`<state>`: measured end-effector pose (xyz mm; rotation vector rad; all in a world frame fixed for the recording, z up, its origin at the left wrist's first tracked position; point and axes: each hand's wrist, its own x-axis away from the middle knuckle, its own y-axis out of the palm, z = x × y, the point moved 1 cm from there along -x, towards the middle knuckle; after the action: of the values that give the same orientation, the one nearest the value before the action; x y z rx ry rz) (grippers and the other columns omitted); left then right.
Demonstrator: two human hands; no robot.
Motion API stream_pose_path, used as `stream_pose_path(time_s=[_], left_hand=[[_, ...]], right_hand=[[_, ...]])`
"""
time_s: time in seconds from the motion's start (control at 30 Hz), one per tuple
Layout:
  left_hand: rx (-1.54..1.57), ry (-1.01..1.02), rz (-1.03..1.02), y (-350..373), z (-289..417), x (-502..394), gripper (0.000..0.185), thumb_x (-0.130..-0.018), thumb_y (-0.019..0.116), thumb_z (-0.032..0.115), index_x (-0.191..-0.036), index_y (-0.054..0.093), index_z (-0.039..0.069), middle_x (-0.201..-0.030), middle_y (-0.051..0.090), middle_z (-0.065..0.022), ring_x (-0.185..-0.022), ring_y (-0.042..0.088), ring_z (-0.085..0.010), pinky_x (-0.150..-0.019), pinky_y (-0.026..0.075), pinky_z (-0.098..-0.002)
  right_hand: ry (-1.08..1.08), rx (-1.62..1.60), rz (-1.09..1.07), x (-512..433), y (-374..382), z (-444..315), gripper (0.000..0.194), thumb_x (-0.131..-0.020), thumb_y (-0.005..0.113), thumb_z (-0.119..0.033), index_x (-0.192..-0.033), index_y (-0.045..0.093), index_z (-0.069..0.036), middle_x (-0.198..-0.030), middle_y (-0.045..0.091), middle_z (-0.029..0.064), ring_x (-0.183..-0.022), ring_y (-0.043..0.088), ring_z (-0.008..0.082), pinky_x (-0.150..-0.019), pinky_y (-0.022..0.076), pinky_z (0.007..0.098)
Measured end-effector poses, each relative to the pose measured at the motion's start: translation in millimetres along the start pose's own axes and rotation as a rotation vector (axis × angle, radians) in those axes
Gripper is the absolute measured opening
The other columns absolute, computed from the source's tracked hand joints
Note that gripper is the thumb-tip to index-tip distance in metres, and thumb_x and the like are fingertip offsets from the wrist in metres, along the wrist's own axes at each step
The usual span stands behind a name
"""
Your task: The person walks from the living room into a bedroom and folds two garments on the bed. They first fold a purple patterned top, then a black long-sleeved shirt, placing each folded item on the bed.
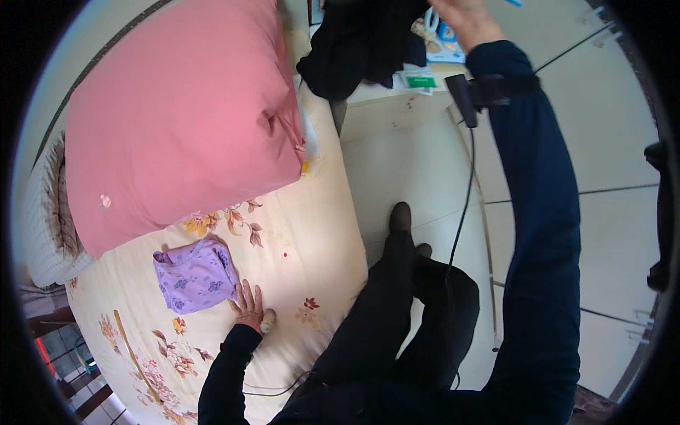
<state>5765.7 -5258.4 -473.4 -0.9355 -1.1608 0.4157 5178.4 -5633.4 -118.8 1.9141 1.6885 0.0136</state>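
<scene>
My left hand [248, 306] rests palm down on the floral bed sheet [308, 228], fingers apart, its fingertips at the right edge of a folded purple cloth [196, 276] with a darker pattern. A small round-ended object [269, 317] lies beside the wrist. My right arm reaches up to the top edge, where my right hand [462, 13] is partly cut off. Near it is a black garment [361, 48] over the bedside cabinet; whether the fingers touch it cannot be told. A black device with a cable is strapped to my right forearm.
A large pink-covered bundle [186, 122] fills the bed's upper part, with a checked quilt or pillow [45, 223] at its left. A thin stick [135, 356] lies lower left. Packets [419, 79] sit on the cabinet [393, 109]. Pale cupboard doors [611, 143] line the right side.
</scene>
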Motion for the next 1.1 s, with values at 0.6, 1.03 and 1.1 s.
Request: stream_pose_path(time_s=[0.6, 1.03, 1.1], left_hand=[[0.446, 0.31, 0.273, -20, 22, 22, 0.07, -0.096, 0.051, 0.045, -0.151, 0.027, 0.009, -0.154, 0.026, -0.0184, -0.142, 0.026, -0.0326, -0.108, 0.025, -0.0621], [1.408, 0.888, -0.194, -126, 167, 171, 0.051, -0.096, 0.056, 0.037, -0.131, 0.046, 0.002, -0.127, 0.049, -0.0111, -0.116, 0.046, -0.0226, -0.094, 0.038, -0.0435], [1.422, 0.901, -0.2, -133, 168, 174, 0.048, -0.096, 0.057, 0.036, -0.128, 0.049, 0.001, -0.122, 0.052, -0.0099, -0.112, 0.049, -0.0211, -0.092, 0.04, -0.0406]], right_hand=[[0.689, -0.023, -1.241, 518, 283, -94, 0.038, -0.092, 0.065, -0.015, -0.125, 0.06, 0.002, -0.095, 0.067, 0.0041, -0.082, 0.058, 0.0094, -0.076, 0.0502, 0.0274], [0.729, 0.375, -0.342, 652, 108, -23, 0.042, -0.096, 0.062, -0.023, -0.13, 0.055, 0.001, -0.104, 0.068, 0.0082, -0.091, 0.063, 0.0148, -0.082, 0.0508, 0.0293], [0.764, 0.26, -0.148, 658, 95, -22, 0.049, -0.098, 0.061, -0.028, -0.137, 0.05, -0.001, -0.112, 0.065, 0.0083, -0.097, 0.061, 0.0152, -0.086, 0.0504, 0.0308]])
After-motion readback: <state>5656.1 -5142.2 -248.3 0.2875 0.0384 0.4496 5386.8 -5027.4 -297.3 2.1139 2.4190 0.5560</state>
